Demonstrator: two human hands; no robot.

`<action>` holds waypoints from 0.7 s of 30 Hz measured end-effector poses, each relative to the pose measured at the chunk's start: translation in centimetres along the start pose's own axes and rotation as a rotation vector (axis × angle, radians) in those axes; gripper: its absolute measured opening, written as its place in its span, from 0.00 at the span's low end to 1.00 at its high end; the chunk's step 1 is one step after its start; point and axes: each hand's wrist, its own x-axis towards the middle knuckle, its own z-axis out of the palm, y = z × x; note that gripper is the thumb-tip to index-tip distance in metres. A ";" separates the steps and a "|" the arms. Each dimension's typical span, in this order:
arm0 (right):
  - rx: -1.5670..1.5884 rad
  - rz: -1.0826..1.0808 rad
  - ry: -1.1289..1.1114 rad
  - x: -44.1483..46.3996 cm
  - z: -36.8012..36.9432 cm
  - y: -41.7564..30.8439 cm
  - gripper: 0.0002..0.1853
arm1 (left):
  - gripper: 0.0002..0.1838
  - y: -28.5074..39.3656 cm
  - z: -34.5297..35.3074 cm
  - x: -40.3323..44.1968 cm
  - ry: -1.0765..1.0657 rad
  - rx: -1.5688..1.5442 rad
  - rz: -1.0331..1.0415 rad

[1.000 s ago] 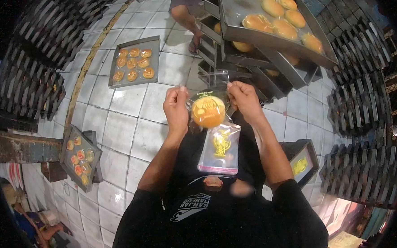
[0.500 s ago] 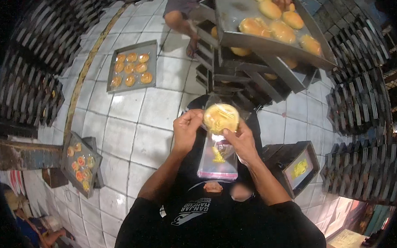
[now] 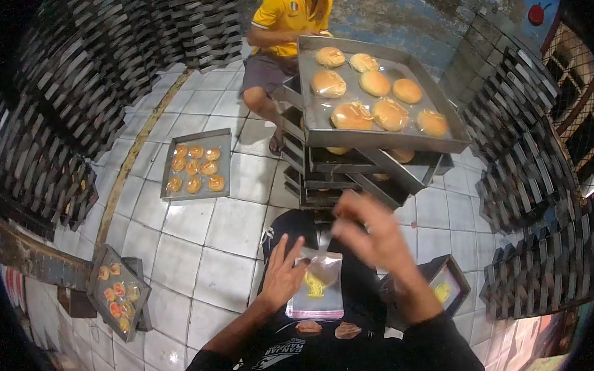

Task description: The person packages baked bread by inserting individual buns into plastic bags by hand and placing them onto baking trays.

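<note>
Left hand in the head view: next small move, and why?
Probably lift one bag from the clear plastic bags: the left hand has its spread fingers at their edge, and neither hand appears to hold anything. The right hand, blurred, is raised below the tray stack.

The person wears a black T-shirt with short black sleeves. White lettering on the T-shirt's front reads GANJAR MAHFUD. Beyond the T-shirt come black trousers; the white mark on them, well away from the T-shirt, may be print or thread.
</note>
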 end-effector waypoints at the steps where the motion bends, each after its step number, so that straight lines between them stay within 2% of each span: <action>1: 0.041 0.007 -0.132 -2.7 2.5 1.2 0.32 | 0.24 -0.6 -0.1 0.0 -0.025 0.038 0.113; 2: -0.151 0.026 -0.222 -5.4 4.4 1.9 0.34 | 0.21 -0.8 -0.1 -0.2 -0.056 0.068 0.222; 3: -0.343 0.047 -0.315 -7.6 5.8 2.6 0.35 | 0.21 -0.2 -0.7 -0.4 -0.073 0.052 0.211; 4: -0.338 0.072 -0.324 -8.9 6.7 3.4 0.35 | 0.20 0.7 -1.7 -0.1 -0.015 -0.018 0.100; 6: -0.291 0.289 -0.470 -11.8 7.4 4.0 0.40 | 0.17 0.9 -1.2 -0.1 0.054 -0.043 -0.035; 7: -0.298 0.325 -0.483 -12.7 7.1 3.5 0.40 | 0.16 0.5 -1.1 -0.1 0.032 -0.078 0.015; 9: -0.357 0.233 -0.360 -11.8 6.9 2.8 0.42 | 0.16 0.1 -0.8 0.4 0.009 -0.198 0.163; 10: -0.401 0.205 -0.286 -10.8 6.8 2.0 0.30 | 0.16 0.3 -0.8 0.5 0.018 -0.221 0.167; 11: -0.419 0.205 -0.299 -10.5 6.1 2.4 0.30 | 0.15 0.4 -1.1 0.6 0.073 -0.286 0.255; 12: -0.395 0.212 -0.413 -10.3 5.5 2.8 0.24 | 0.15 0.7 -1.7 0.6 0.125 -0.346 0.335; 13: -0.361 0.221 -0.530 -10.1 5.0 3.1 0.18 | 0.15 1.8 -2.9 0.8 0.126 -0.359 0.321; 14: -0.328 0.070 -0.433 -7.7 3.6 2.2 0.10 | 0.15 3.1 -4.5 1.7 0.014 -0.760 -0.038; 16: -0.118 -0.056 -0.562 -2.2 -0.1 2.0 0.10 | 0.14 1.9 -5.3 3.3 -0.275 -1.186 -0.279; 17: -0.107 -0.030 -0.535 2.0 -2.6 1.1 0.11 | 0.14 1.3 -5.2 3.7 -0.276 -1.183 -0.268; 19: 0.068 -0.007 -0.329 10.7 -7.2 3.3 0.17 | 0.12 0.6 -5.0 4.6 -0.301 -1.577 -0.612; 20: 0.045 0.062 -0.170 14.8 -8.6 5.0 0.15 | 0.09 0.3 -4.9 5.3 -0.191 -1.557 -0.713; 21: 0.100 0.101 -0.069 19.3 -10.0 10.3 0.20 | 0.09 -0.7 -4.5 5.4 -0.170 -1.556 -0.691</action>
